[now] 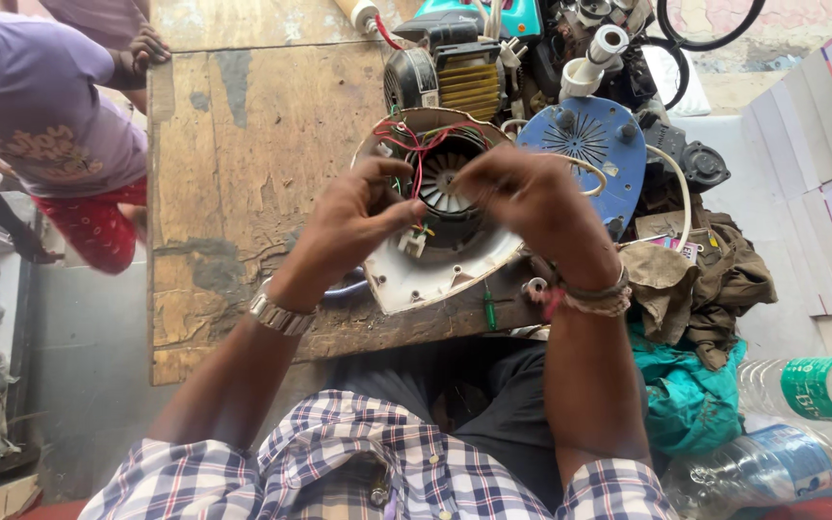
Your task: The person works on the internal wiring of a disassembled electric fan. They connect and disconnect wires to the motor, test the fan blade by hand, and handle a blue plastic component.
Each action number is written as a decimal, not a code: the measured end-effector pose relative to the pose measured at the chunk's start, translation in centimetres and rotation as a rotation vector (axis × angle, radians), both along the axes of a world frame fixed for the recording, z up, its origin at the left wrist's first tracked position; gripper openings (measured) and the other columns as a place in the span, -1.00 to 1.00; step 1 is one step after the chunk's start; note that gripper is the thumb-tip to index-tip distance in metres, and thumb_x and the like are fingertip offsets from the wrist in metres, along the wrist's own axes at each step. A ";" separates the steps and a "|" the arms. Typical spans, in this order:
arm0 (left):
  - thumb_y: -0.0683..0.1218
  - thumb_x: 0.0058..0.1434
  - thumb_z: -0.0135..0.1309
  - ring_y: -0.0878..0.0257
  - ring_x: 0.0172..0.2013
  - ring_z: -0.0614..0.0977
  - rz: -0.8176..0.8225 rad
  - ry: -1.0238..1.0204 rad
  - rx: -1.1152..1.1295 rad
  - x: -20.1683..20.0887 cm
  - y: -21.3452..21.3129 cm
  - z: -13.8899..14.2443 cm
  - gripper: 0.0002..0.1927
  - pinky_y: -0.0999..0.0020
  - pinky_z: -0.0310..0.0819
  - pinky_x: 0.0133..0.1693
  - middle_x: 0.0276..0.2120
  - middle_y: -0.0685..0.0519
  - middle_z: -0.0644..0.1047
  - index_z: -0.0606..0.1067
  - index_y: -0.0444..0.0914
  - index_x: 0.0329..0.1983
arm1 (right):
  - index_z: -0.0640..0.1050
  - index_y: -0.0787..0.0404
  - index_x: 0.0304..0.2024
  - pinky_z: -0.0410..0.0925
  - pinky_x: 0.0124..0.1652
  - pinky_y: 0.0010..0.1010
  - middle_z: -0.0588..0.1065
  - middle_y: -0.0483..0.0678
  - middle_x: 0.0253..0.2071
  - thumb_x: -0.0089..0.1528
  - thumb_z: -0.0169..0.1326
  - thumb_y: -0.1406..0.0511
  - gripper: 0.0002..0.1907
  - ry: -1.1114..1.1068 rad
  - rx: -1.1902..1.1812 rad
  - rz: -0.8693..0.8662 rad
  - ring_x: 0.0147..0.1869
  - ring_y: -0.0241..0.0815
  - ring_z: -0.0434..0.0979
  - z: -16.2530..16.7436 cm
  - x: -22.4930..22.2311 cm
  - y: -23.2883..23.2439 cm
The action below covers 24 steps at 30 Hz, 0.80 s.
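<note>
- My left hand (353, 220) pinches thin wires at the near-left edge of the motor (445, 188), which sits in a white housing (435, 274) at the near edge of the wooden board (243, 144).
- My right hand (522, 197) curls over the motor's right side, fingertips closed; on what, I cannot tell.
- The red wires (414, 144) loop loosely; a hard pull could tear a joint.
- The housing overhangs the board's near edge, so it could tip into my lap.
- The green screwdriver (489, 310) lies near that edge and could roll off.
</note>
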<state>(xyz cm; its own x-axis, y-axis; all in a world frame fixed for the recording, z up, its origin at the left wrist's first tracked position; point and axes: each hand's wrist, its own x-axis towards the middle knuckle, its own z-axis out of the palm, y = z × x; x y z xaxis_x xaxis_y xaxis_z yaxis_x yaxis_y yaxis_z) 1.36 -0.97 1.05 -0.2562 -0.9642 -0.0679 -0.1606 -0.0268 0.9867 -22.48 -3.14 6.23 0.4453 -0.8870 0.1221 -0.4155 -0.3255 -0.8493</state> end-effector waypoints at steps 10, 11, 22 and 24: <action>-0.05 0.30 0.15 0.19 -0.33 0.66 -0.048 -0.472 -0.263 -1.5 0.8 0.8 -0.81 0.22 0.51 -0.17 -0.34 -0.01 0.65 0.62 -0.22 -0.10 | 0.62 0.21 0.00 0.25 0.09 -0.11 0.59 -0.02 -0.07 0.22 0.25 0.40 -0.72 0.268 -0.677 -0.117 0.07 0.07 0.54 -2.3 0.6 -2.1; -0.07 0.29 0.18 0.16 -0.27 0.63 -0.051 -0.467 -0.422 -1.1 1.1 0.8 -0.84 0.19 0.49 -0.15 -0.34 0.02 0.65 0.62 -0.22 -0.13 | 0.65 0.16 -0.07 0.25 0.09 -0.13 0.61 -0.04 -0.09 0.26 0.28 0.39 -0.81 0.306 -0.689 -0.130 0.05 0.03 0.55 -2.5 0.1 -2.4; -0.17 0.39 0.11 0.28 -0.28 0.68 0.182 0.270 -0.178 4.0 2.9 -1.8 -0.88 0.43 0.58 -0.21 -0.31 0.03 0.63 0.47 -0.24 -0.04 | 0.70 0.07 -0.22 0.32 0.09 -0.22 0.60 -0.14 -0.10 0.14 0.32 0.32 -0.85 0.372 -0.438 0.018 0.04 -0.07 0.49 -2.5 -4.7 -2.6; -0.19 0.36 0.09 0.30 -0.44 0.66 0.362 0.324 -0.077 4.0 2.7 -1.8 -0.74 0.50 0.47 -0.40 -0.42 0.01 0.60 0.39 -0.23 0.07 | 0.70 0.08 -0.24 0.32 0.08 -0.21 0.59 -0.13 -0.09 0.11 0.33 0.32 -0.85 0.455 -0.422 0.057 0.04 -0.06 0.48 -1.7 -4.7 -2.1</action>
<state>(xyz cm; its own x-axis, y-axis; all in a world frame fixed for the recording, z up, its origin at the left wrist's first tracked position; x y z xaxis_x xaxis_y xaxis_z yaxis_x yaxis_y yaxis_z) 5.32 1.71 -0.71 0.0999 -0.9944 0.0344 0.1613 0.0503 0.9856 -27.19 -5.25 4.52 0.5804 -0.7768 0.2443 -0.6774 -0.6271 -0.3847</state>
